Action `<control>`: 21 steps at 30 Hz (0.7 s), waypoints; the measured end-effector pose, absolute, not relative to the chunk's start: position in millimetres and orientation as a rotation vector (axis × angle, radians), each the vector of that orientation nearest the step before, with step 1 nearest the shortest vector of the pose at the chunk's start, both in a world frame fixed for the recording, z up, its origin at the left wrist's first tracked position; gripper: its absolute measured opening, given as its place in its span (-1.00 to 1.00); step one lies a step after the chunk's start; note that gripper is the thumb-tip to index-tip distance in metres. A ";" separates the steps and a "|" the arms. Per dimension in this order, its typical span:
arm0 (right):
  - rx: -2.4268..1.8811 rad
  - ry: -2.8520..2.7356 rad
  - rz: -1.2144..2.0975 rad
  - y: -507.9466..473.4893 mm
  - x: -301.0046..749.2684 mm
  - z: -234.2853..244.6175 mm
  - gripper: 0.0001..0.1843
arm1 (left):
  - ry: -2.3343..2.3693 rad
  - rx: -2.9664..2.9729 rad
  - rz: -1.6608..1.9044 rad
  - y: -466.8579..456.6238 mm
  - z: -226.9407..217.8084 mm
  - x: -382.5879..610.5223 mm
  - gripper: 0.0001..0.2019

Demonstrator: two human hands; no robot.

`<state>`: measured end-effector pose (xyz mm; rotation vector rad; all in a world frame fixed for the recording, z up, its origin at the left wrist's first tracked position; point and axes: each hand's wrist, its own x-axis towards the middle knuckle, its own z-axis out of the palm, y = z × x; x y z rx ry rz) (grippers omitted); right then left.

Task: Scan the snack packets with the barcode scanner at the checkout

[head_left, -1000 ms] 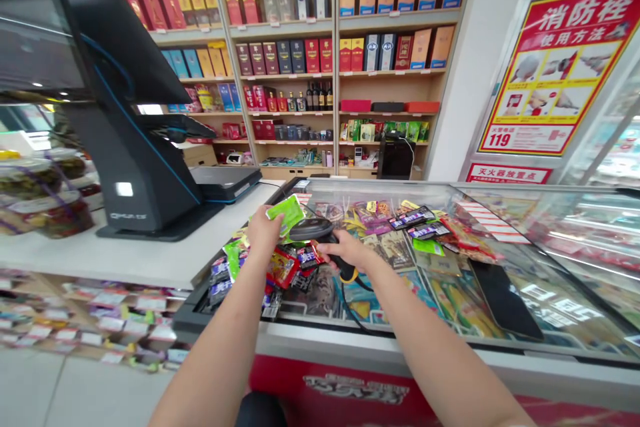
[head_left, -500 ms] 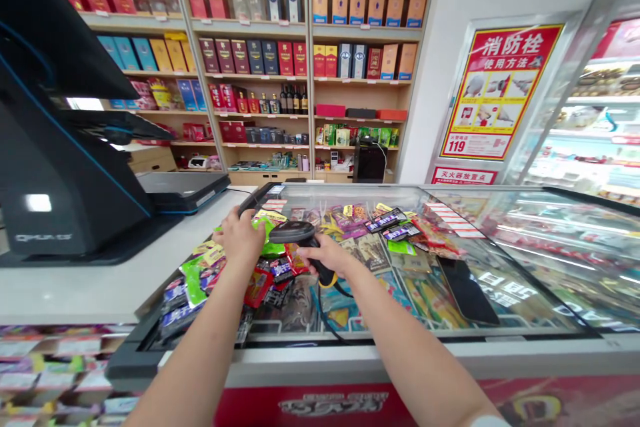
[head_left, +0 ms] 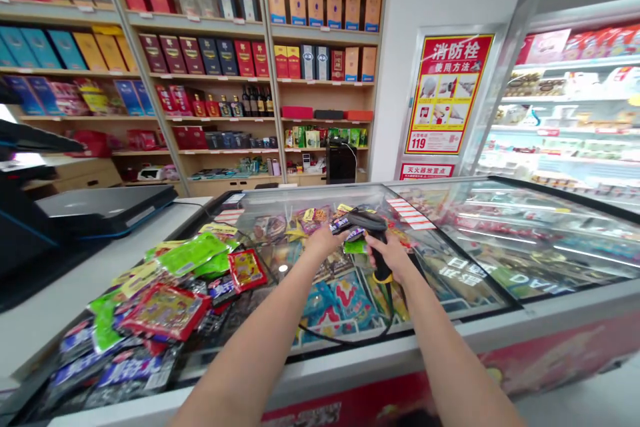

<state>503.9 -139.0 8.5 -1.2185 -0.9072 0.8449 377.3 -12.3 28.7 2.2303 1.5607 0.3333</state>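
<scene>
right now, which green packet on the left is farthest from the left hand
The lone green packet at far left; the other green packets overlap each other, farther right, nearer the left hand.

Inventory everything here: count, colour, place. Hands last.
Glass-topped chest freezer: 1, red front, centre-right
Pistol-shaped barcode scanner: 1, black, above freezer
Thin cable: 1, black, below scanner
Plastic snack packets: many, green-red-purple, mostly left
Smooth counter: 1, white, left
Flat device: 1, dark grey, on counter
Angular terminal: 1, black, left edge
Wooden shelving: 1, light brown, back
Carton boxes: many, multicoloured, on shelving
Rectangular notices: 2, red-based, back wall
Lit shelves: several, white, far right
Left hand: 1, bare, at packets
Right hand: 1, bare, gripping scanner
</scene>
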 end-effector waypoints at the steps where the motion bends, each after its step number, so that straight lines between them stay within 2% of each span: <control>1: -1.215 -0.882 0.826 -143.4 510.5 7.0 -0.55 | 1.602 2.197 0.298 -11.1 27.2 390.4 -0.32; 9: -1.093 -0.758 0.786 -154.2 534.5 -6.5 -0.49 | 1.650 2.079 0.443 -2.1 12.1 431.3 -0.30; 17: -1.101 -0.739 0.796 -150.6 538.8 -14.0 -0.47 | 1.305 1.797 0.886 8.4 -4.0 422.9 -0.78; 21: -1.115 -0.757 0.820 -153.4 536.0 -10.2 -0.48 | 1.176 1.524 1.210 22.0 -6.7 399.9 -0.81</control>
